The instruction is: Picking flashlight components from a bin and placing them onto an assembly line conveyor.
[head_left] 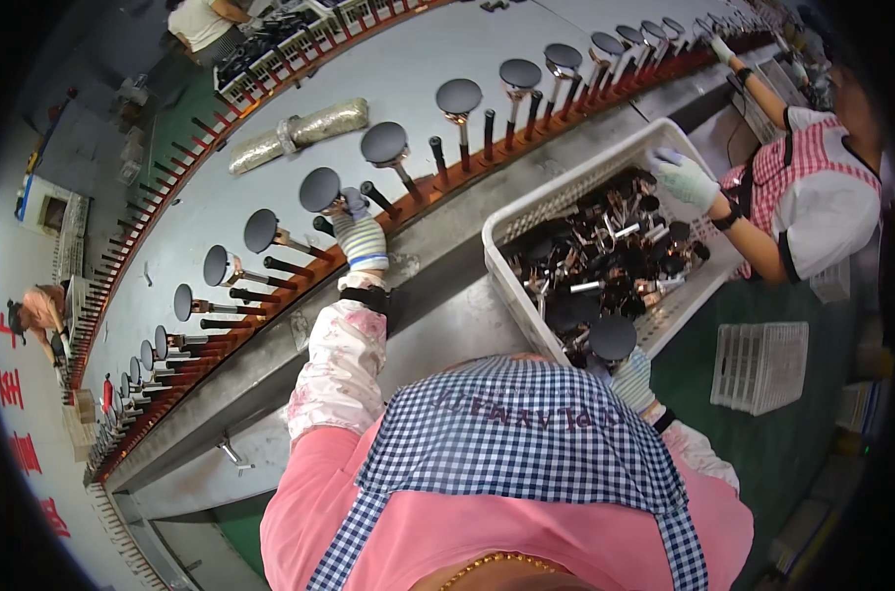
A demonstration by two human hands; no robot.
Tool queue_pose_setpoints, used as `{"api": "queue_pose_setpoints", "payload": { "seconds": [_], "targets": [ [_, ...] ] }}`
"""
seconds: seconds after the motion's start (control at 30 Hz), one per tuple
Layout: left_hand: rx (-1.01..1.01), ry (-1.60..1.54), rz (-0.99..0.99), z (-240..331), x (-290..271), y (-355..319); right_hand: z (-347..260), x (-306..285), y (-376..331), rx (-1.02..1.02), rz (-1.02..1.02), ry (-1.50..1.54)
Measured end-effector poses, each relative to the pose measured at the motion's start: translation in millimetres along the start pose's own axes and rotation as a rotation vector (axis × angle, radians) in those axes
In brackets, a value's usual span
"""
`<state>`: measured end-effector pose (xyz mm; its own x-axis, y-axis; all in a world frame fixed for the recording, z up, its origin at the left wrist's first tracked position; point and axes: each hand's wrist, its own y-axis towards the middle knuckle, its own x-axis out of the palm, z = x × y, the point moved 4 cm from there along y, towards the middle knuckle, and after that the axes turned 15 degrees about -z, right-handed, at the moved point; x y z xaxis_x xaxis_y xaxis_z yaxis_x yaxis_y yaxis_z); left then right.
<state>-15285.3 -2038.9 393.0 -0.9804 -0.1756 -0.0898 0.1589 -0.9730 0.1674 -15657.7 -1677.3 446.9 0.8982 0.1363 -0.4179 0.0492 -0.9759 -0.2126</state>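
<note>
My left hand (361, 238), in a striped glove, reaches over the rail at the edge of the work surface. Its fingers are closed at the neck of a piece with a flat, round dark-grey head (320, 189). Down by the near end of the white crate (497, 258), my right hand (634, 382) is closed on a similar disc-headed piece (613, 338); the disc hides part of its fingers. Many black and copper-coloured pieces (615, 236) lie jumbled in the crate. More disc-headed pieces (384, 145) with metallic necks stand along the rail, between black handles (438, 158).
A co-worker's gloved hand (686, 179) is over the crate's far right corner. On the grey work surface lies a wrapped clear plastic roll (299, 135). A metal ledge (447, 231) runs below the rail. Another white crate (760, 366) stands on the green floor. Other people work farther off.
</note>
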Motion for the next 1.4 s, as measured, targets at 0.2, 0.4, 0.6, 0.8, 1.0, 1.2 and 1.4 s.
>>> {"api": "queue_pose_setpoints", "payload": {
  "seconds": [0.2, 0.4, 0.6, 0.8, 1.0, 1.2, 1.4],
  "targets": [
    [-0.056, 0.288, -0.004, 3, 4, -33, 38, -19, 4, 0.075, -0.025, -0.010],
    [-0.105, 0.309, -0.080, 10, 55, -98, 65, -48, 12, 0.032, -0.004, -0.003],
    [-0.005, 0.089, -0.920, 80, 178, -150, 76, -79, 26, 0.073, -0.013, -0.207],
    [0.379, 0.371, -1.662, 104, 280, -189, 69, -107, 67, 0.259, -0.133, -0.236],
    [0.014, 0.501, -1.841, 78, 336, -205, 83, -117, 116, 0.166, -0.322, -0.244],
    [0.022, 0.150, -1.531, 80, 375, -196, 102, -152, 133, 0.177, -0.373, -0.235],
    [-0.066, 0.213, -1.356, 19, 401, -172, 119, -196, 140, 0.130, -0.573, -0.230]
  ]
}}
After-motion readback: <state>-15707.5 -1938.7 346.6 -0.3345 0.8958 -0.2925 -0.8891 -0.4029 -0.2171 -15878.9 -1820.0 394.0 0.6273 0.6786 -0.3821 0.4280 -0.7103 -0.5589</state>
